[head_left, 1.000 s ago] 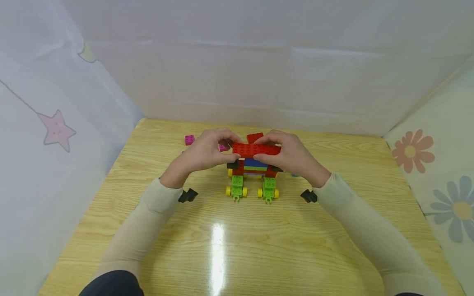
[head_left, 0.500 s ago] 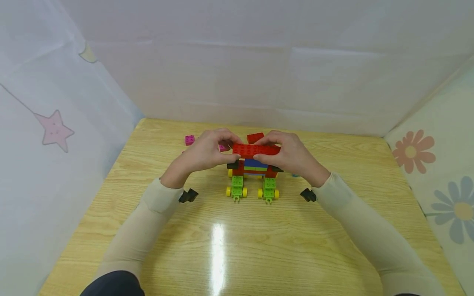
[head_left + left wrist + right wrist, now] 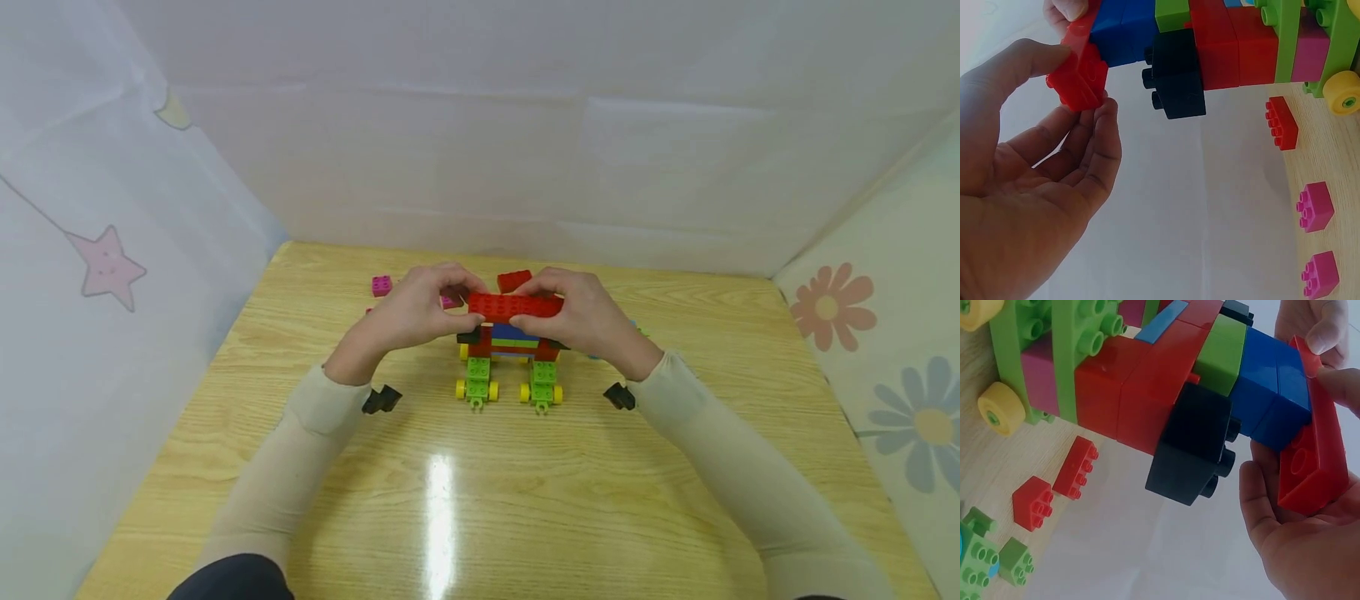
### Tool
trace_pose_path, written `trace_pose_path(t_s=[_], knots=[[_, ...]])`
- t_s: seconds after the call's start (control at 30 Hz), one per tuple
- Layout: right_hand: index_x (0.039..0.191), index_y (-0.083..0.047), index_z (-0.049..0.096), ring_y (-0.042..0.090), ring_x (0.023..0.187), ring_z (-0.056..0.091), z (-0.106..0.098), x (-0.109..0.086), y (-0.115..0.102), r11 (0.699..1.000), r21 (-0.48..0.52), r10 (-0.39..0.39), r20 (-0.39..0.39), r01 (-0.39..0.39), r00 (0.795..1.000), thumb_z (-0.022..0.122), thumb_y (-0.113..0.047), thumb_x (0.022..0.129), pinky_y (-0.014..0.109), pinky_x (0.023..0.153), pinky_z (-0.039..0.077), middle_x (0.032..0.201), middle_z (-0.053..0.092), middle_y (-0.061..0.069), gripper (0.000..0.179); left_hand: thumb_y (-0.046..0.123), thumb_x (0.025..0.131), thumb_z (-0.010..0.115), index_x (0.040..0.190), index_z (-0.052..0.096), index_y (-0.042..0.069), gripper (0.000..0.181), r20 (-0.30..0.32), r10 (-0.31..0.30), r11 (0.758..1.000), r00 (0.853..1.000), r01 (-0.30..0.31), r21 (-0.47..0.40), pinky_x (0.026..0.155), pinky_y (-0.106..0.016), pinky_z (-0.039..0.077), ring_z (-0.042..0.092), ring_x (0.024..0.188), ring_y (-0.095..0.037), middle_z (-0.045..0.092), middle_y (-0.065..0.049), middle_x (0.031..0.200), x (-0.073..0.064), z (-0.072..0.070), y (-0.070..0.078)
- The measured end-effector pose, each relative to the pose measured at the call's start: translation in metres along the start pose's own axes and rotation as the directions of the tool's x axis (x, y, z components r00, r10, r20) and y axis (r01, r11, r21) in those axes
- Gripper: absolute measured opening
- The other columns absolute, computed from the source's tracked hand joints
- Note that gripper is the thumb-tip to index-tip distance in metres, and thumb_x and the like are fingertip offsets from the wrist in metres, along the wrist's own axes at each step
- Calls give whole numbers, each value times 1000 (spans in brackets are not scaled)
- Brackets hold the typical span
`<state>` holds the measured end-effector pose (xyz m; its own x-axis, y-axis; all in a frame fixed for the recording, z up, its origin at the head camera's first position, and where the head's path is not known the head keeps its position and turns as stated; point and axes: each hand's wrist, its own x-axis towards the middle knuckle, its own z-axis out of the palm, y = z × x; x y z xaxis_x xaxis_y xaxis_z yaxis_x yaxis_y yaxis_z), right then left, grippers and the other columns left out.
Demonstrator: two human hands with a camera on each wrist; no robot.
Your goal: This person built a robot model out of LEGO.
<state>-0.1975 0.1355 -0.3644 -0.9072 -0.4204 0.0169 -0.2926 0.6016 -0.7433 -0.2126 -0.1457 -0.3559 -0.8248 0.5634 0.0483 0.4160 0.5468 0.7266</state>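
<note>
Both hands hold a long red brick (image 3: pixel 498 307) at the top of a built block figure. My left hand (image 3: pixel 420 308) pinches its left end between thumb and fingers; my right hand (image 3: pixel 585 312) pinches the right part. In the right wrist view the red brick (image 3: pixel 1329 444) lies across blue bricks (image 3: pixel 1272 381), its hollow underside overhanging at the end. A green brick (image 3: pixel 1222 353), red bricks (image 3: pixel 1129 387) and a black brick (image 3: pixel 1191 444) sit lower in the figure. Its feet are green wheeled bases (image 3: pixel 478 375) with yellow wheels (image 3: pixel 1001 409).
Behind the figure lie a loose red brick (image 3: pixel 514 281) and pink bricks (image 3: pixel 382 286). Loose red (image 3: pixel 1033 503) and green bricks (image 3: pixel 1016 560) show in the right wrist view. The wooden table (image 3: pixel 600 500) meets a pale cloth backdrop (image 3: pixel 480 167).
Both hands keep the same grip on the red brick on top of the figure. Only a slight shift of the head view is visible.
</note>
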Motion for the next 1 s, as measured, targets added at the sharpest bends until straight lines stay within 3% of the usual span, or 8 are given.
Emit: trace_pose_path(t_s=[0.27,0.53,0.87,1.0], knots=[[132,-17,80,28,107,69,0,-2,0,999,22,30,2,-30,1000,88,-40,98,43,87,62,128,77,3,41,20,98,87,128,78,11,32,-31,-36,996,999,33,-80,106,-59,61,73,111,-28,77,-6,125,-3,5,-3],[133,-17,79,29,111,70,-2,-3,0,999,20,36,8,-37,999,87,-40,99,48,94,62,130,77,3,42,23,99,88,129,79,12,34,-42,-49,993,998,44,-107,101,-47,61,73,109,-26,78,-5,125,-3,5,-4],[136,-17,78,28,111,70,-5,-5,-1,1000,14,16,19,-17,1000,86,-40,101,47,95,62,131,76,3,43,22,98,88,128,79,13,33,-44,-42,992,998,36,-122,99,-45,60,72,107,-25,78,-5,124,-3,5,-6],[139,-18,77,28,121,71,-12,-6,0,999,31,16,13,-16,1000,81,-41,105,51,102,63,136,77,3,41,21,98,88,128,79,12,32,-45,-39,992,998,34,-122,98,-45,60,72,106,-25,78,-5,122,-3,5,-6]])
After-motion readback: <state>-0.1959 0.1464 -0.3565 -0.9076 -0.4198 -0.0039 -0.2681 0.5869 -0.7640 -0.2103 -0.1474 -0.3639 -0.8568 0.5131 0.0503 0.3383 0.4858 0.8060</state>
